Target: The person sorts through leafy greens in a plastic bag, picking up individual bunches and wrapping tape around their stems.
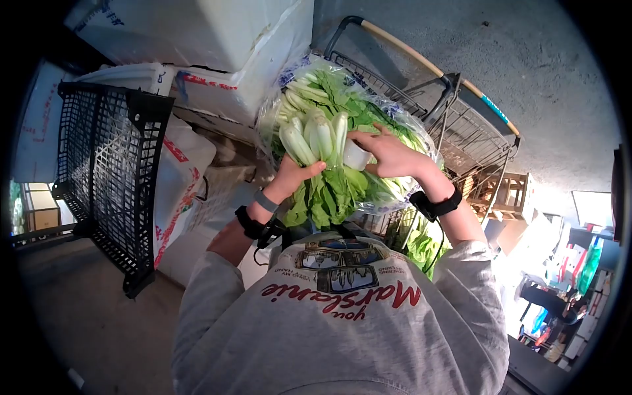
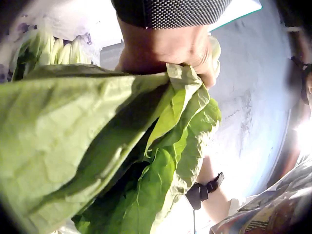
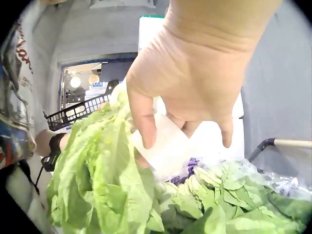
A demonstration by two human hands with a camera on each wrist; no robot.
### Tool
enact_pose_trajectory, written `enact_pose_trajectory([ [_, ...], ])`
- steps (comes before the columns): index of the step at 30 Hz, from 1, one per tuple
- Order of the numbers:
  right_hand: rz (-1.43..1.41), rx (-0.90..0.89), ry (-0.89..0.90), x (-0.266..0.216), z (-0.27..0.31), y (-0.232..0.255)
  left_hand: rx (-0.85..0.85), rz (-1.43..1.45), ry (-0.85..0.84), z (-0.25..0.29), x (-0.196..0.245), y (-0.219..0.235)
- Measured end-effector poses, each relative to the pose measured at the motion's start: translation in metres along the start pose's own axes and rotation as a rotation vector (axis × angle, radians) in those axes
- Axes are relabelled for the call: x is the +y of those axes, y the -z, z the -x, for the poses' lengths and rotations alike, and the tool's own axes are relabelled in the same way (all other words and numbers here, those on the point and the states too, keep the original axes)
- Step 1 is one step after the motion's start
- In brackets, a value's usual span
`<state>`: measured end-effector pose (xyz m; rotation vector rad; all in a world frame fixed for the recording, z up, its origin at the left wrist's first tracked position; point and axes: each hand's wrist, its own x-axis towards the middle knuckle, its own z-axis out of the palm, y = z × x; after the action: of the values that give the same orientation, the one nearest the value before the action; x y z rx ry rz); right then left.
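Note:
My left hand grips a bunch of leafy greens with thick pale stalks. The stalks point up and away from me, and the broad leaves hang toward my shirt. In the left wrist view large leaves cover most of the fingers. My right hand pinches a white, paper-like piece between thumb and fingers, close beside the stalks. In the right wrist view the other fingers spread behind that piece. Under both hands lie more greens in a clear plastic bag.
A metal cart with wooden handle bars stands beyond the greens. White foam boxes are stacked at the far left, with a black plastic crate tilted in front. To the right sits a wooden crate; more greens show below my right wrist.

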<state>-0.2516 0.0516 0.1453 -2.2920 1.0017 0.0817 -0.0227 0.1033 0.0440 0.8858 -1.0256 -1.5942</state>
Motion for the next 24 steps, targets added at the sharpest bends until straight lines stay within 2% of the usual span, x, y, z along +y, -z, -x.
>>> enact_pose_trajectory([
  [1, -0.066, -0.105, -0.009, 0.004, -0.002, -0.002, -0.096, -0.031, -0.018, 0.0, 0.002, 0.001],
  [2, -0.072, -0.104, -0.008, 0.009, -0.003, -0.008, -0.097, -0.034, -0.014, 0.0, 0.003, 0.001],
  [5, -0.584, -0.223, 0.026, 0.034, -0.009, -0.039, -0.238, -0.197, 0.072, -0.003, 0.004, -0.002],
  [6, -0.591, -0.228, 0.026, 0.038, -0.007, -0.047, -0.235, -0.196, 0.081, -0.005, 0.008, -0.006],
  [8, -1.216, -0.292, -0.353, 0.047, -0.003, -0.056, -0.41, -0.433, -0.05, -0.014, 0.019, -0.012],
  [9, -1.248, -0.092, -0.292, 0.034, 0.0, -0.055, -0.39, -0.647, -0.11, -0.017, 0.021, -0.014],
  [10, -1.252, -0.101, -0.289, 0.043, -0.004, -0.06, -0.383, -0.649, -0.103, -0.017, 0.024, -0.016],
  [12, -1.401, -0.118, -0.258, 0.064, -0.014, -0.076, -0.599, -1.12, -0.05, -0.017, 0.034, -0.022],
  [13, -1.48, -0.119, -0.303, 0.069, -0.018, -0.082, -0.602, -1.123, -0.041, -0.018, 0.031, -0.026],
  [16, -1.632, -0.107, -0.361, 0.065, -0.018, -0.089, -0.741, -1.34, -0.167, -0.019, 0.016, -0.039],
  [17, -1.677, -0.122, -0.399, 0.075, -0.022, -0.095, -0.759, -1.342, -0.239, -0.018, 0.012, -0.044],
  [18, -1.687, -0.117, -0.397, 0.076, -0.025, -0.096, -0.77, -1.344, -0.235, -0.017, 0.004, -0.047],
  [20, -1.749, 0.134, -0.524, 0.076, -0.031, -0.098, -0.748, -1.52, -0.436, -0.016, -0.01, -0.053],
  [21, -1.727, 0.225, -0.587, 0.076, -0.033, -0.093, -0.799, -1.613, -0.333, -0.018, -0.013, -0.059],
  [22, -1.817, 0.345, -0.621, 0.074, -0.032, -0.091, -0.814, -1.613, -0.337, -0.022, -0.018, -0.06],
  [24, -1.644, 0.536, -0.675, 0.068, -0.022, -0.082, -0.716, -1.753, -0.316, -0.033, -0.04, -0.059],
])
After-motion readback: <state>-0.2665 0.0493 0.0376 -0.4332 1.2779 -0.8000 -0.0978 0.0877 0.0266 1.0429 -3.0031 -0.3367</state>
